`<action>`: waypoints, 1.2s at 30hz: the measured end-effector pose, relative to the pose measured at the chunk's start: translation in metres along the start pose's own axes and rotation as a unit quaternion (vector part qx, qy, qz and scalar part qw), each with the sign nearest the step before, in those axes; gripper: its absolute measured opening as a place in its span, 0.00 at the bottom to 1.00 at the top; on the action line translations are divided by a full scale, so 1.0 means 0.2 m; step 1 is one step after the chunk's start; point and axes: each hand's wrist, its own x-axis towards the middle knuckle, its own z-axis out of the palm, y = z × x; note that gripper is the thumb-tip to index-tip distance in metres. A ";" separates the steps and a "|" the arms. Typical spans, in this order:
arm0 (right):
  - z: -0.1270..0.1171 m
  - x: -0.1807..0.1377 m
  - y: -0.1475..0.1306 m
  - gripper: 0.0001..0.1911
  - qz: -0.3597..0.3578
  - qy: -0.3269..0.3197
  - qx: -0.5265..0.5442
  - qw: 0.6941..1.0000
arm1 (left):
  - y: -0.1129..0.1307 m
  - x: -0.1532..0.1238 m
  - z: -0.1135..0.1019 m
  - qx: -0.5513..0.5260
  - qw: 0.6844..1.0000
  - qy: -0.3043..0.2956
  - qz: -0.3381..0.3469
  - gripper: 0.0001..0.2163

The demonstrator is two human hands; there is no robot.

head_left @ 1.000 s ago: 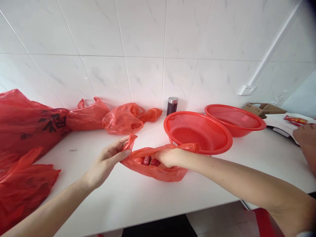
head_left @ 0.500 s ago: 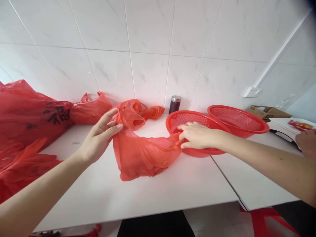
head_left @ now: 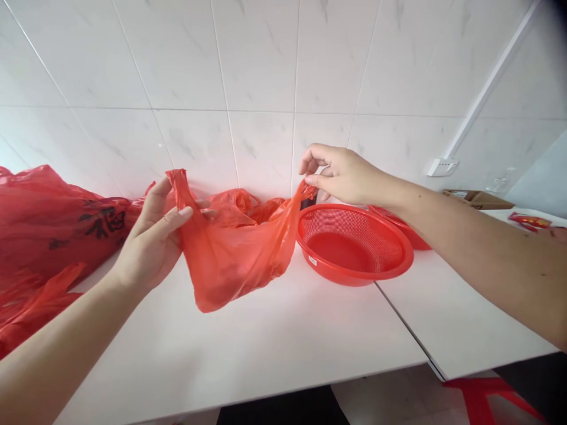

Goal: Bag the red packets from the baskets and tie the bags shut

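Observation:
A red plastic bag (head_left: 239,254) hangs stretched between my two hands, sagging in the middle over the white table (head_left: 266,354). Something darker shows faintly through its lower left part; I cannot make out what. My left hand (head_left: 153,239) grips one handle of the bag between thumb and fingers. The opposite handle is pinched by my right hand (head_left: 334,171), which is raised above the rim of a red plastic colander (head_left: 354,271). No contents are visible in that colander.
Large red bags (head_left: 53,230) with black characters fill the left side. More crumpled red bags (head_left: 237,203) lie by the tiled wall. Behind my right forearm stands a second red colander (head_left: 420,241). A cardboard box (head_left: 481,199) is at the right back, a red stool (head_left: 482,398) below.
My right hand has risen with its bag handle, away from the colander. My left hand has shifted left and slightly up. The bag is lifted and pulled taut.

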 end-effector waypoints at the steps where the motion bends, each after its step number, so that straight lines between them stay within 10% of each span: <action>1: -0.01 0.02 -0.02 0.09 0.010 -0.030 0.026 0.999 | 0.01 0.01 0.00 0.003 1.000 -0.012 -0.004 0.22; 4: -0.02 0.08 -0.13 0.10 0.005 -0.120 0.071 0.990 | 0.03 0.06 -0.01 0.022 0.995 -0.075 -0.057 0.18; 9: 0.08 0.19 -0.34 0.12 -0.160 -0.084 0.083 0.980 | 0.05 0.12 0.10 0.098 0.950 -0.228 -0.191 0.14; 14: 0.21 0.21 -0.44 0.07 -0.302 -0.081 0.112 0.943 | 0.02 0.11 0.21 0.242 0.903 -0.250 -0.252 0.20; 23: 0.34 0.16 -0.09 0.14 -0.075 -0.140 0.126 0.979 | -0.05 0.07 0.15 0.163 0.920 -0.156 -0.319 0.19; 31: 0.32 -0.07 -0.25 0.07 -0.102 -0.136 0.237 0.957 | -0.01 0.07 0.17 0.150 0.918 -0.263 -0.255 0.10; 36: 0.46 0.04 -0.15 0.11 -0.042 0.029 0.217 0.975 | -0.02 0.05 0.20 0.287 0.892 -0.300 -0.179 0.06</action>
